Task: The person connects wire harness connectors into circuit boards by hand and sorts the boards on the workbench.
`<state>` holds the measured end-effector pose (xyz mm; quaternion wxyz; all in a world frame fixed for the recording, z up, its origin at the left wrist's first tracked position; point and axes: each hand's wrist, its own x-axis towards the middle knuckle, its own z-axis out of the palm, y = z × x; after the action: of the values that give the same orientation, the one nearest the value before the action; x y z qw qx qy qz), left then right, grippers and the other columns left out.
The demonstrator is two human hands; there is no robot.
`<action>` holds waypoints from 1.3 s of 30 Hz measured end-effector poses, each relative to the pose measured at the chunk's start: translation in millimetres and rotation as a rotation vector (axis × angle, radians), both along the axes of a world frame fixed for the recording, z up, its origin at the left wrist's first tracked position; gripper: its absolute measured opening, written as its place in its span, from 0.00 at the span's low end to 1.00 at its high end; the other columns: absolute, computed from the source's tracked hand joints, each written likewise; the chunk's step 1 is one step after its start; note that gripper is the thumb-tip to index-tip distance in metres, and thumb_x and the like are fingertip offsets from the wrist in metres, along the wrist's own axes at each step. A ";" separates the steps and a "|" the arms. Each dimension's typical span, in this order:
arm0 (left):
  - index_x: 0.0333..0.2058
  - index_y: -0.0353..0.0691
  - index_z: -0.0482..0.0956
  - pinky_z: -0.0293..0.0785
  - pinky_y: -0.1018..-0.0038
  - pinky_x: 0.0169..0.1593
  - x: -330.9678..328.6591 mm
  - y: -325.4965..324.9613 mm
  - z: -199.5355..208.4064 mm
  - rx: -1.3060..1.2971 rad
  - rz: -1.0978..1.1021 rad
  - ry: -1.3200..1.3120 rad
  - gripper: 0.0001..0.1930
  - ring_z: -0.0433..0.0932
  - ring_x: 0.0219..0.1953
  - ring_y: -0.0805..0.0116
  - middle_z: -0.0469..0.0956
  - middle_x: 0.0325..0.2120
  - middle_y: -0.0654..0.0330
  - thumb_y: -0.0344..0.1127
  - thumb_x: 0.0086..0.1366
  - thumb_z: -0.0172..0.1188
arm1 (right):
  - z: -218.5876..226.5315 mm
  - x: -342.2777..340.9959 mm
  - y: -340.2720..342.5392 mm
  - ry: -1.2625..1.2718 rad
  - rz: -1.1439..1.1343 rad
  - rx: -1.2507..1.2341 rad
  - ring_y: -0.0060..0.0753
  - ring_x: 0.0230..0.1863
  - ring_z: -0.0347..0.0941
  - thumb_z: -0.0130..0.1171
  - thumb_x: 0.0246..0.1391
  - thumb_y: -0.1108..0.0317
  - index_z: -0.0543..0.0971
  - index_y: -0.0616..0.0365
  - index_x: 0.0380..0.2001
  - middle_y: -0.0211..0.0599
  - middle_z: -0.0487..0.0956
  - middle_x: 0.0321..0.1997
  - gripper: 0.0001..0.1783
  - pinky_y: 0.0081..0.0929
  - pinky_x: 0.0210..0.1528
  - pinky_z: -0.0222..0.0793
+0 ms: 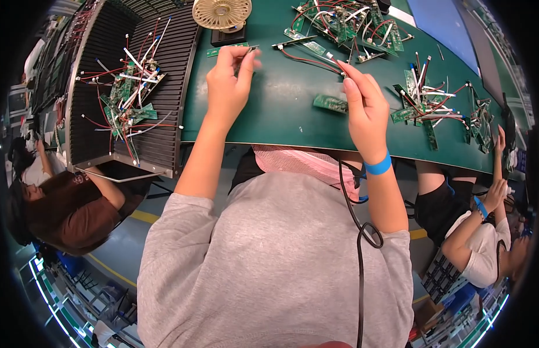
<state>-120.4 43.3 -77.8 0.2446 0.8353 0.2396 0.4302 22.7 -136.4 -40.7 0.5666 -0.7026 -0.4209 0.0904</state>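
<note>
My left hand (229, 81) is raised over the green table, thumb and forefinger pinched on a thin dark piece too small to make out. Just behind it, a narrow green circuit board (213, 53) lies on the table. On the other side, my right hand (367, 107) has its fingers curled, with a blurred green circuit board (330, 104) sticking out from them to the left. Close to its forefinger tip run a red wire (307, 61) and a white connector end. Another slim board (295, 42) lies beyond them.
A ribbed dark rack (179, 87) on the left holds a tangle of boards and wires (130, 101). Heaps of wired boards lie at the back (350, 26) and right (426, 104). A beige fan (222, 11) stands at the back. People sit on both sides. A black cable (360, 278) hangs across my front.
</note>
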 end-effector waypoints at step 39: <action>0.43 0.34 0.62 0.70 0.83 0.36 15.5 -76.9 37.8 -1.187 -0.558 -0.185 0.14 0.77 0.34 0.74 0.78 0.31 0.54 0.24 0.59 0.53 | 11.8 -3.8 -14.7 0.652 0.182 -0.004 0.14 0.24 0.64 0.57 0.51 0.71 0.76 0.64 0.32 0.30 0.76 0.32 0.07 0.12 0.27 0.61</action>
<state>-104.9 -33.6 -40.0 0.7852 0.5490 0.1887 0.2155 19.0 -151.1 -28.9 0.6597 -0.5972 -0.2784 0.3615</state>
